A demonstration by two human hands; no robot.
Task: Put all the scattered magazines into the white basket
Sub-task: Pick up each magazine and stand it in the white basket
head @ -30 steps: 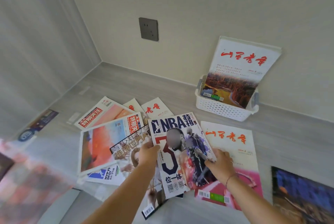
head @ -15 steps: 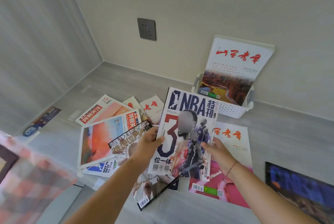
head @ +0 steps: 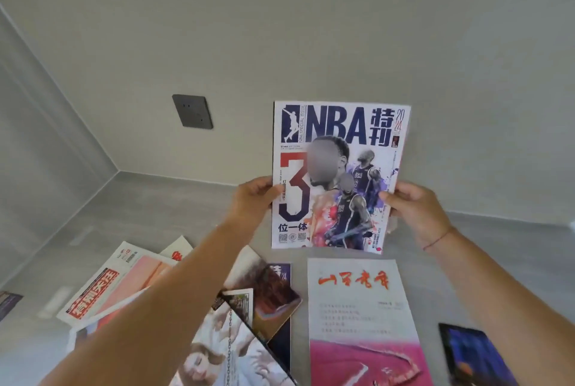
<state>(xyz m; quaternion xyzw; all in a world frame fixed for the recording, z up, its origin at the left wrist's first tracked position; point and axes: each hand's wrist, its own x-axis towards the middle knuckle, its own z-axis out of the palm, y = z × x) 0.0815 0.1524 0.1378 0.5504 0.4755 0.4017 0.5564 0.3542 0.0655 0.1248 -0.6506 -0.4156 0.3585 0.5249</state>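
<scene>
The NBA magazine (head: 339, 175) is held upright in the air in front of the wall, cover facing the camera, with the left hand (head: 253, 200) closed on its left edge and the right hand (head: 410, 205) closed on its right edge. Below it on the grey floor (head: 149, 214) lie more magazines: a white and pink one (head: 361, 320) just under it, a red-lettered one (head: 102, 289) toward the left wall, a few overlapping ones (head: 249, 317) between them, and a dark one (head: 476, 354) at the right edge of view. A dark wall socket (head: 193, 111) sits on the wall to the left of the held magazine
</scene>
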